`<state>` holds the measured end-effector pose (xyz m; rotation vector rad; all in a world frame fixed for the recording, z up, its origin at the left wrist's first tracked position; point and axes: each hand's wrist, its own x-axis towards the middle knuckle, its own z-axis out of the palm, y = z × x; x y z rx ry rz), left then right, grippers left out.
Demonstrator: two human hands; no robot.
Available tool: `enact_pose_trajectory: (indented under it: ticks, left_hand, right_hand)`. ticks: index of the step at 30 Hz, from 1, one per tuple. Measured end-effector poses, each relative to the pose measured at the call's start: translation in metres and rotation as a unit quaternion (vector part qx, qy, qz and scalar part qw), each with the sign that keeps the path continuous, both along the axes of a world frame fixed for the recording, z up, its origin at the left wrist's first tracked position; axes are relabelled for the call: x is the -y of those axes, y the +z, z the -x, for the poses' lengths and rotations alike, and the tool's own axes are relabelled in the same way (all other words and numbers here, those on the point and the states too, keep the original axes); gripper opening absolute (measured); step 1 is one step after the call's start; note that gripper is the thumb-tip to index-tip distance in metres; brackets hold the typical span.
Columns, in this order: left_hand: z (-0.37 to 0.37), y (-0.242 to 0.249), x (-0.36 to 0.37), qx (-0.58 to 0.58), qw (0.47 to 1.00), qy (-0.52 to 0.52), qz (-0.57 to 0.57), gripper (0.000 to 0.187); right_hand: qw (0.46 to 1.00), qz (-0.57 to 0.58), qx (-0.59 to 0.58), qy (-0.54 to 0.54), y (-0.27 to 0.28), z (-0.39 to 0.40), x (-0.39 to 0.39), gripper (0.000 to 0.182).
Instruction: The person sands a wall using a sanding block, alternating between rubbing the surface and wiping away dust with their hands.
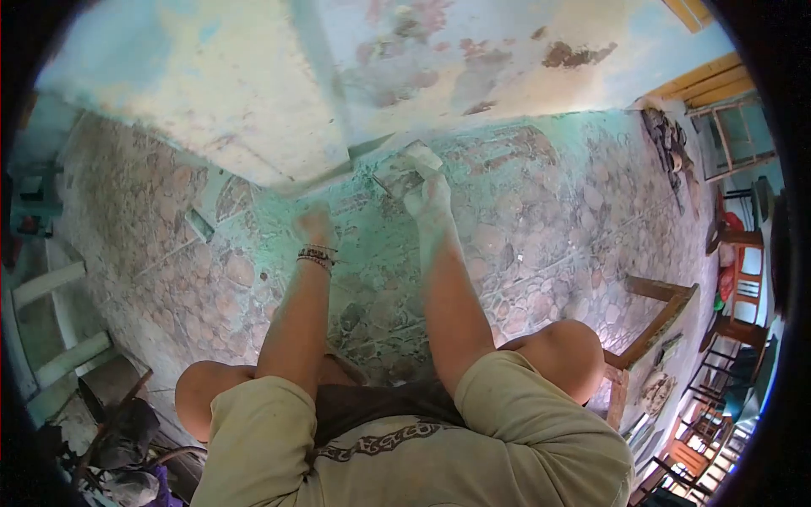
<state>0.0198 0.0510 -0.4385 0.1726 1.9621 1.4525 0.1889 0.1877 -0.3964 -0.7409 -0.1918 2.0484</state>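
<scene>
My left hand point(315, 224), with bracelets point(316, 256) at its wrist, is low over the dusty floor near the foot of the wall corner point(321, 182); its fingers are blurred and hard to make out. Whitened with dust, my right hand point(428, 196) is closed on a flat scraper-like tool point(397, 179), whose blade lies at the dusty floor beside the wall base. A pale block or piece point(420, 156) shows at its fingertips. Greenish-white dust covers the stone-patterned floor point(532, 228) around both hands.
The wall point(253, 93) has peeling, stained paint. A small rectangular piece point(199, 226) lies on the floor at the left. To the right are a wooden frame point(659, 329), dark cloth point(667, 148) and chairs point(748, 287). Bags and tools point(127, 431) sit at the lower left.
</scene>
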Motion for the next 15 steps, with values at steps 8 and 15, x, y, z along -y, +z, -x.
enact_pose_trajectory:
  ticks: [8, 15]
  left_hand:
    - [-0.012, 0.083, -0.039, 0.163, 0.968, -0.182, 0.06, 0.027]
    - [-0.093, 0.095, -0.105, 0.258, 0.936, -0.238, -0.043, 0.029]
  right_hand:
    - [0.98, 0.07, 0.075, -0.17, 0.045, 0.033, -0.015, 0.023]
    - [0.977, 0.003, 0.148, -0.151, 0.001, -0.03, -0.045, 0.027]
